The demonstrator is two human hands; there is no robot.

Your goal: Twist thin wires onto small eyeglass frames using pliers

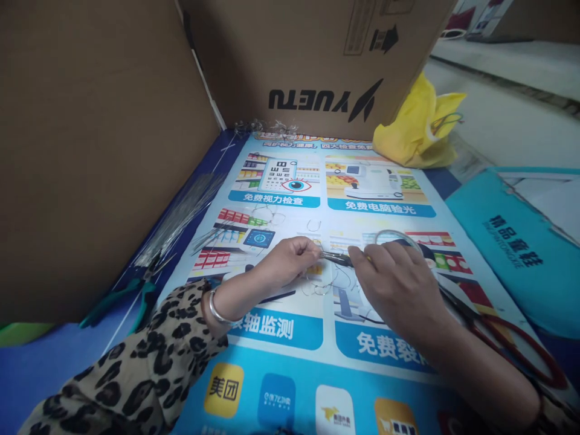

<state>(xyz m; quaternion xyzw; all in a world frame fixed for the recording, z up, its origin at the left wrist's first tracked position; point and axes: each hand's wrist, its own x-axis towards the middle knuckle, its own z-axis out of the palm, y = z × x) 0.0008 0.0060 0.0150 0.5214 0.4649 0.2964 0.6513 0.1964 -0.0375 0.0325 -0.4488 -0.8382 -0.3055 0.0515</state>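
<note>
My right hand [399,284] is wrapped around a pair of long-nosed pliers [336,258], their jaws pointing left. At the jaw tips, my left hand [292,261] pinches a thin wire between thumb and forefinger; most of that wire is hidden by the fingers. Below the pliers several thin bent wire pieces [328,284] lie on the printed poster sheet [290,332]. Another curved wire piece [313,225] rests just beyond the hands. Scissors with red handles [516,344] lie partly beneath my right forearm.
Teal-handled pliers [129,299] lie left, beside a bundle of straight wires [181,217]. Cardboard walls [317,54] stand at the back and left. Twisted wire pieces [272,127] sit at the far edge. A yellow bag [417,133] and a turquoise bag [512,248] are on the right.
</note>
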